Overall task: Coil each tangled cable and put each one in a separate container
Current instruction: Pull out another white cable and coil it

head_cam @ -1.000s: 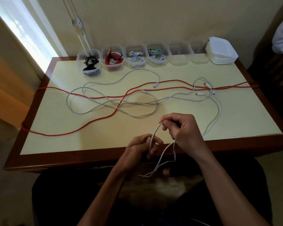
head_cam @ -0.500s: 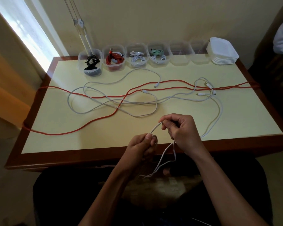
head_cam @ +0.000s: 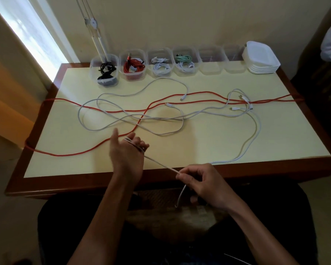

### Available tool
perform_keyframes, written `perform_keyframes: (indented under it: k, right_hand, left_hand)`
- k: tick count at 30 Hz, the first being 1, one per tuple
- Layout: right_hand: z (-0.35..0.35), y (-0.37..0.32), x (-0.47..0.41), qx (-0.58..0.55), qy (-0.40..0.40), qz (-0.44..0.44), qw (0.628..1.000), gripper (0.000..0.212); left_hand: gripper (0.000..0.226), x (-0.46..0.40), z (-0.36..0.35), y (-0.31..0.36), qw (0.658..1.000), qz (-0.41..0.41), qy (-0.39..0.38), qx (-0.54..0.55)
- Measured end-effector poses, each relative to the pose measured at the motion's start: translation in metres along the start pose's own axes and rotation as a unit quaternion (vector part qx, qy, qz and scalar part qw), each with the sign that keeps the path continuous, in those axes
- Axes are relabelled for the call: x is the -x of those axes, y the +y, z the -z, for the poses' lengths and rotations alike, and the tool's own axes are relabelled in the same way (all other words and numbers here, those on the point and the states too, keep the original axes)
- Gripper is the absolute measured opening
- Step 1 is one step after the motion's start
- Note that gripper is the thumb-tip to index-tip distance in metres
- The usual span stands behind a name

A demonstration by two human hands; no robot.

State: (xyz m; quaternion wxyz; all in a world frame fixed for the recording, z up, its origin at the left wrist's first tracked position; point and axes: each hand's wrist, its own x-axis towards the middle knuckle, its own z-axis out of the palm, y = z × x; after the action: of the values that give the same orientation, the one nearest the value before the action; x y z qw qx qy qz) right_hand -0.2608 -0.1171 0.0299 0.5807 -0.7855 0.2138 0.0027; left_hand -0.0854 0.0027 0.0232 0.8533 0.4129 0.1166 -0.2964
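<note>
White cable [head_cam: 159,163] runs taut from loops around the left hand's [head_cam: 127,152] curled fingers to the right hand's [head_cam: 203,183] pinch. Its tail [head_cam: 180,197] dangles below the table [head_cam: 199,144] edge, end unclear.

I see a cream wall [head_cam: 180,22] behind the worktop [head_cam: 208,146], whose pale yellow surface sits in a reddish-brown wooden frame. At upper left a window [head_cam: 25,33] lets in bright daylight, which falls on the worktop's far left corner. Two thin white rods [head_cam: 97,39] lean against the wall near that corner. A beige floor [head_cam: 11,217] shows at lower left. Dark furniture [head_cam: 325,83] stands at right, too dim to make out.
</note>
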Motion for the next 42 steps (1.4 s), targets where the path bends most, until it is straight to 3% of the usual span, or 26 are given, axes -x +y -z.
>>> perform_keyframes:
  k: [2,5,7,12,14,19,25,29,31,33,35,38,40,42]
  right_hand:
    - [0.001,-0.010,-0.001,-0.006,0.015,0.033,0.999,0.012]
    - [0.006,-0.025,-0.008,-0.022,0.061,0.082,0.995,0.014]
    - [0.014,-0.028,-0.016,-0.043,0.102,0.089,0.990,0.016]
    - [0.022,-0.020,-0.028,-0.057,0.165,0.076,0.982,0.025]
    - [0.023,-0.018,-0.031,-0.066,0.174,0.070,0.980,0.026]
    - [0.019,-0.014,-0.038,-0.068,0.182,0.082,0.977,0.027]
    - [0.013,-0.004,-0.038,-0.080,0.178,0.074,0.978,0.029]
    - [0.003,0.008,-0.036,-0.055,0.159,0.054,0.984,0.026]
    - [0.001,0.014,-0.032,-0.014,0.136,0.031,0.990,0.024]
    - [0.001,0.019,-0.025,0.029,0.101,0.001,0.994,0.025]
    - [0.001,0.018,-0.015,0.033,0.064,-0.018,0.997,0.025]
    - [0.001,0.007,-0.006,0.021,0.042,0.005,0.999,0.020]
    - [0.000,-0.002,-0.004,0.021,0.037,0.034,0.999,0.019]
    - [-0.001,-0.011,-0.005,0.021,0.043,0.068,0.997,0.020]
  left_hand:
    - [0.056,0.008,-0.005,-0.018,0.970,-0.056,0.001,-0.237]
    - [0.063,0.028,-0.001,-0.045,0.850,-0.096,-0.120,-0.504]
    - [0.062,0.041,0.001,-0.055,0.820,-0.077,-0.179,-0.538]
    - [0.042,0.052,-0.002,-0.057,0.813,-0.082,-0.257,-0.516]
    - [0.040,0.052,-0.004,-0.056,0.821,-0.080,-0.264,-0.500]
    - [0.046,0.048,-0.007,-0.048,0.896,0.005,-0.238,-0.375]
    - [0.040,0.047,-0.009,-0.038,0.962,0.187,-0.159,-0.122]
    - [0.033,0.036,-0.005,-0.027,0.944,0.243,-0.140,0.175]
    - [0.021,0.024,-0.002,-0.012,0.927,0.211,-0.110,0.290]
    - [0.020,0.013,0.000,0.006,0.926,0.158,-0.044,0.340]
    - [0.028,0.004,0.003,0.020,0.935,0.110,0.004,0.337]
    - [0.038,-0.005,0.002,0.018,0.971,0.054,0.041,0.230]
    - [0.043,-0.005,-0.001,0.002,0.994,0.016,0.047,0.094]
    - [0.047,0.001,-0.004,-0.018,0.994,-0.041,0.016,-0.100]
